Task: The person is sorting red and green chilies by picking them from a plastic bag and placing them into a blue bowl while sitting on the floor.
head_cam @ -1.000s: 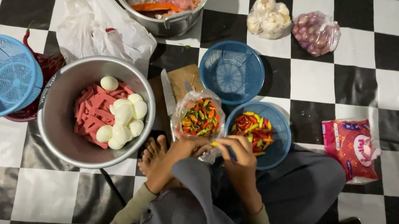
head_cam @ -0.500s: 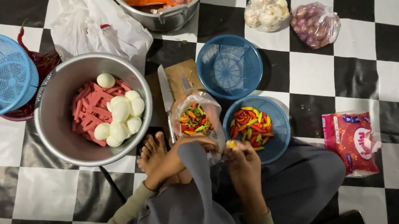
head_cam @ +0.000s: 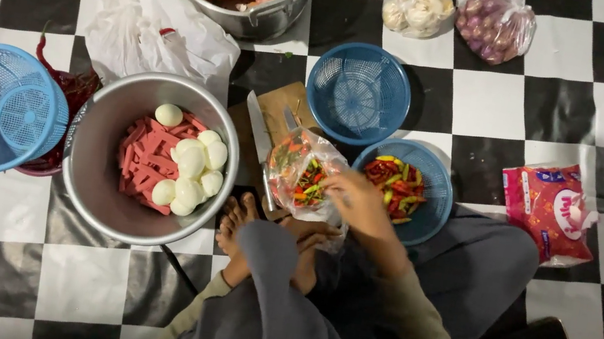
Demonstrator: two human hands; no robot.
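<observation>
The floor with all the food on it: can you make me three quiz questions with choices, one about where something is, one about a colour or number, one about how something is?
1. Where are the peeled eggs?
A. in the metal pot with red strips
B. in a blue basket
C. on the cutting board

2. How many blue baskets are there?
A. one
B. two
C. three

3. How is the knife?
A. held in a hand
B. lying flat on the cutting board
C. standing in a pot

Answers: 1 A, the eggs sit on the red strips. 2 C, three show, one with chillies. 3 B, no hand touches it.
</observation>
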